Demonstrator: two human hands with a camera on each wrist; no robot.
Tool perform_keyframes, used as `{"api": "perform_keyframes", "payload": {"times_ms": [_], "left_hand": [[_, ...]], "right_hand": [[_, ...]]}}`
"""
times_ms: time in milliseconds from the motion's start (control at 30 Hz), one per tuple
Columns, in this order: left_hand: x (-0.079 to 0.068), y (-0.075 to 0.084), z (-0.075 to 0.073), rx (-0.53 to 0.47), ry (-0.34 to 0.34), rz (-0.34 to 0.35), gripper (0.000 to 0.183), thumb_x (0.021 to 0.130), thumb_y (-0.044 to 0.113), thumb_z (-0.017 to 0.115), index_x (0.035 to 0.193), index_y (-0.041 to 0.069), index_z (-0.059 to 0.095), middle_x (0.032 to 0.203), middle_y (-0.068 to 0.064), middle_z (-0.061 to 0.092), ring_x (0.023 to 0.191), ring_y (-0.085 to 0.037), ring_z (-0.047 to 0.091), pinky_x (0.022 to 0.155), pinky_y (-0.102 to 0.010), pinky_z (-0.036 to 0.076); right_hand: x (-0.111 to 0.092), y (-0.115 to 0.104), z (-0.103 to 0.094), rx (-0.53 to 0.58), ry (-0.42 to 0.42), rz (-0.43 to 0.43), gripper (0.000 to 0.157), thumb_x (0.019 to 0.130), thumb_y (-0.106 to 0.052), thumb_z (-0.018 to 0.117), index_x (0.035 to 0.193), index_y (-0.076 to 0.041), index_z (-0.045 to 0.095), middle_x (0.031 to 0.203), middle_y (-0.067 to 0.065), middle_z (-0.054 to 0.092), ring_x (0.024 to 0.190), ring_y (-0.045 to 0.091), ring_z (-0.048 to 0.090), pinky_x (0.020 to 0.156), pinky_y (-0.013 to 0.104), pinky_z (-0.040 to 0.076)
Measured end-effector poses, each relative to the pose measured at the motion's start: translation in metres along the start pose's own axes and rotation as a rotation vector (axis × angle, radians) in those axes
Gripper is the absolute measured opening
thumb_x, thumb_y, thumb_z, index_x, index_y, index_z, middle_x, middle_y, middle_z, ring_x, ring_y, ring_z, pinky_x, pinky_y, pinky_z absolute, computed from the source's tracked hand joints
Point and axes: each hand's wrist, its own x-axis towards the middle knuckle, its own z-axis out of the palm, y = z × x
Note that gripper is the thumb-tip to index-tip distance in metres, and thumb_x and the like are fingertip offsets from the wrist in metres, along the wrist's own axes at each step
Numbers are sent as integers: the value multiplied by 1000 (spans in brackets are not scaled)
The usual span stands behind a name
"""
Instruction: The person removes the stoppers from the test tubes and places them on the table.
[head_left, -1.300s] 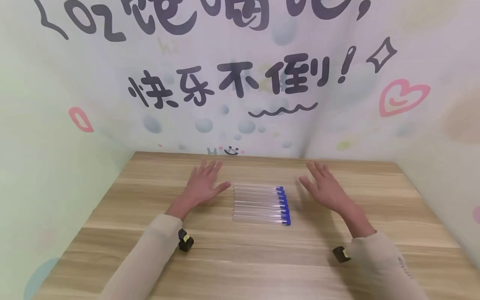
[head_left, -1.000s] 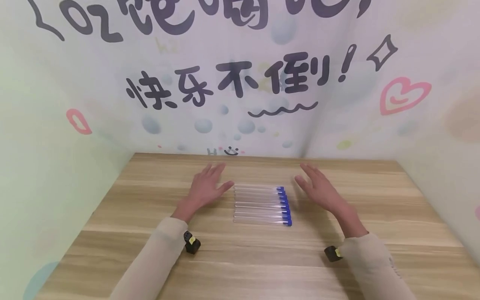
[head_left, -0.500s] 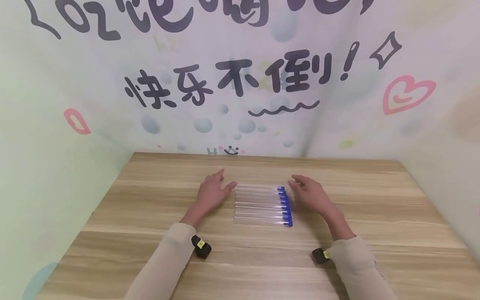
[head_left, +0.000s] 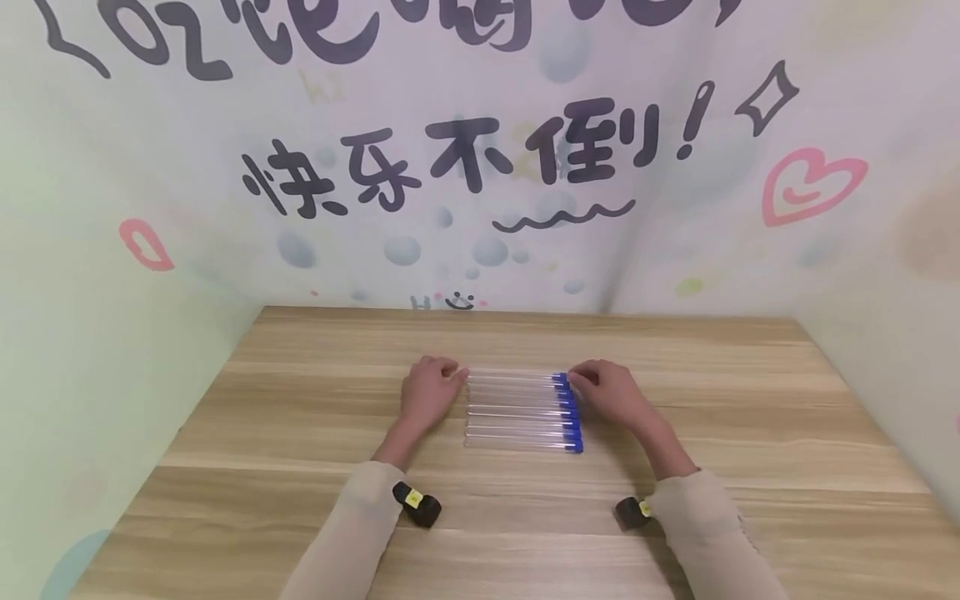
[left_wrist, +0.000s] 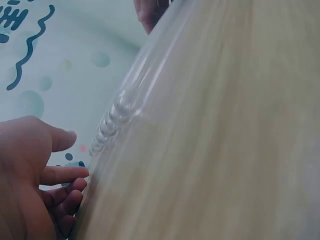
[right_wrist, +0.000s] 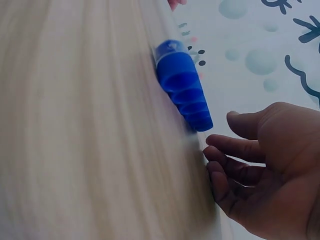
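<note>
Tubes [head_left: 517,413], clear, with blue caps [head_left: 572,414] at their right ends: lay side by side in a row, mid-surface [head_left: 510,525]. Left hand [head_left: 430,392]: was at the row's far left corner, by the rounded ends. Right hand [head_left: 611,393]: was by the far caps. Fingers, both hands: thumb and forefinger stood parted, nothing pinched; contact could not be told. Step, as judged: reaching for the farthest tube; the next move seemed to call for pinching both its ends. Backdrop [head_left: 480,267]: hung behind, printed with lettering.
</note>
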Motion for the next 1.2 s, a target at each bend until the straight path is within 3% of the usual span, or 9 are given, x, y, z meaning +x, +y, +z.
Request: {"api": "perform_keyframes", "payload": {"times_ms": [167,300,467,600,800,900,1033,1133,1200], "left_hand": [[1,2,6,-37,89,-58,24,90,28,66,102,8,72,96,-5,64,93,-24,57,88,-45,36],[3,4,10,-54,137,-63,19,89,24,66,96,9,74,92,-4,66,91,-24,59,86,-45,35],[2,3,12,-85,155,-79,15,88,20,67,92,8,74,89,-5,67,90,-25,59,87,-44,34],[1,1,12,-96,162,-83,12,87,19,69,90,9,75,86,-4,67,90,-25,58,88,-44,33],[1,-1,15,-95,176,-79,9,86,19,72,87,11,76,81,-1,69,87,-23,58,85,-43,33],[0,-1,15,-120,185,-80,10,86,20,72,88,11,76,82,-2,69,87,-23,58,86,-43,32],[1,-1,16,-173,189,-101,14,87,23,71,91,11,75,83,-2,69,86,-22,59,89,-42,31],[1,-1,16,-219,186,-115,16,87,25,71,93,11,75,82,-1,69,80,-19,60,85,-38,38],[0,0,16,-260,176,-122,16,86,26,72,94,12,75,81,1,68,76,-16,60,77,-35,44]], "right_hand": [[2,-1,3,-5,16,-14,27,97,-19,55,112,1,67,105,15,66,94,27,59,83,44,48],[2,-1,4,-3,30,-2,27,97,-17,55,112,1,68,104,14,67,91,25,59,81,44,48],[1,-1,5,11,15,10,29,98,-21,54,111,0,69,83,7,65,71,19,54,67,36,46],[1,0,5,21,-1,8,27,99,-22,53,102,-4,74,58,0,49,54,15,42,54,31,38],[1,1,8,30,12,-17,25,98,-20,54,90,-9,75,54,-4,40,51,13,38,51,30,35],[1,0,9,47,14,-17,33,99,-22,53,72,-9,69,53,-4,39,50,13,38,51,31,35],[1,-3,9,86,35,-14,47,100,-24,52,56,-9,46,52,-2,40,48,14,38,50,31,36],[2,-5,9,117,86,21,43,100,-25,51,62,-5,57,57,1,46,52,15,42,51,31,38],[3,-7,9,148,124,75,37,100,-28,51,80,-2,69,61,3,49,54,16,44,51,31,39]]}}
